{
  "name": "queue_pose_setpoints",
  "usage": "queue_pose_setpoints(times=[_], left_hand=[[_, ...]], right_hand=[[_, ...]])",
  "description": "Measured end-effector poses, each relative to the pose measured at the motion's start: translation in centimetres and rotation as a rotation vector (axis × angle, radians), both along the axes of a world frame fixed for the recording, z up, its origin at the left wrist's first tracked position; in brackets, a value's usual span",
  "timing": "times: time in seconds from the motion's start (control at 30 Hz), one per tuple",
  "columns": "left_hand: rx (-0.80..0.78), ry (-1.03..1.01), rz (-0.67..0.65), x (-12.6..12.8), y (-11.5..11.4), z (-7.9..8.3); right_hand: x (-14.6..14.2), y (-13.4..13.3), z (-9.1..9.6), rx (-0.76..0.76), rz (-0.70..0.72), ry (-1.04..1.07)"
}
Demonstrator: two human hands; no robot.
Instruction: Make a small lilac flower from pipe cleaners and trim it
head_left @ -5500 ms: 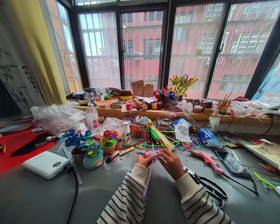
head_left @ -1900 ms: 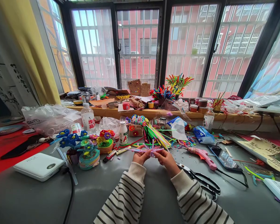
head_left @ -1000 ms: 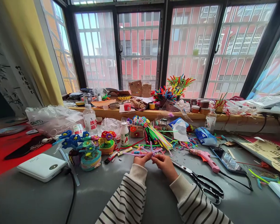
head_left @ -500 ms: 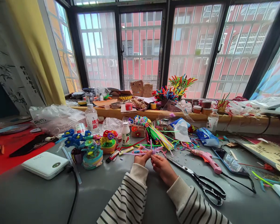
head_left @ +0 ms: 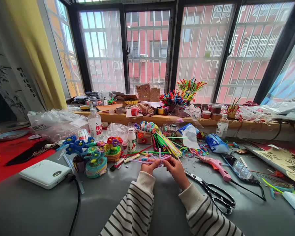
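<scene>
Pale purple pipe cleaners (head_left: 160,156) cross each other between my two hands, one strand standing up and others reaching out sideways. My left hand (head_left: 149,167) pinches them near the crossing, a long strand passing out to its left. From the other side my right hand (head_left: 175,170) grips a strand close to the same crossing, thumb and fingertips together. Large black-handled scissors (head_left: 211,190) lie just right of my right hand, the blade tips hidden behind it. A bundle of green, yellow and white pipe cleaners (head_left: 167,144) lies beyond my hands.
Pipe-cleaner flower pots (head_left: 96,165) and a white power bank (head_left: 45,173) with a black cable stand at left. A small white bottle (head_left: 131,140) is behind. A pink glue gun (head_left: 217,167) and a phone (head_left: 240,168) lie at right. Craft supplies crowd the window ledge (head_left: 108,114).
My right hand has moved slightly right and up, its fingers now on a strand to the right of the crossing. My left hand keeps its pinch. The view has shifted slightly.
</scene>
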State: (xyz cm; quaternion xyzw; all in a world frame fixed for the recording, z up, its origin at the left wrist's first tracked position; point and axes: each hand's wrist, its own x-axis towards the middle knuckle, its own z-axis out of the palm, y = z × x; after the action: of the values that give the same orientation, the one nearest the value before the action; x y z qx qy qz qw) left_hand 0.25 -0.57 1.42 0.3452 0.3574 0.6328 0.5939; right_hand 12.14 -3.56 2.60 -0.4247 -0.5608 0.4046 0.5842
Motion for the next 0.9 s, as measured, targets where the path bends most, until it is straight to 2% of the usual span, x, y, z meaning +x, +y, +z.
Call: queue_pose_setpoints(times=[0.33, 0.5, 0.7, 0.9], left_hand=[[0.022, -0.001, -0.026, -0.2, 0.5, -0.6], [0.013, -0.034, -0.038, -0.2, 0.6, -0.7], [0.025, -0.058, -0.024, -0.3, 0.4, -0.3], [-0.035, -0.063, -0.044, -0.5, 0.0, 0.3]], right_hand=[[-0.1, 0.0, -0.2, 0.005, -0.023, 0.002], [-1.2, -0.4, -0.5, -0.073, 0.023, 0.142], [-3.6, -1.4, -1.0, -0.145, 0.001, 0.357], [-2.7, -0.9, -0.8, -0.175, 0.018, 0.397]])
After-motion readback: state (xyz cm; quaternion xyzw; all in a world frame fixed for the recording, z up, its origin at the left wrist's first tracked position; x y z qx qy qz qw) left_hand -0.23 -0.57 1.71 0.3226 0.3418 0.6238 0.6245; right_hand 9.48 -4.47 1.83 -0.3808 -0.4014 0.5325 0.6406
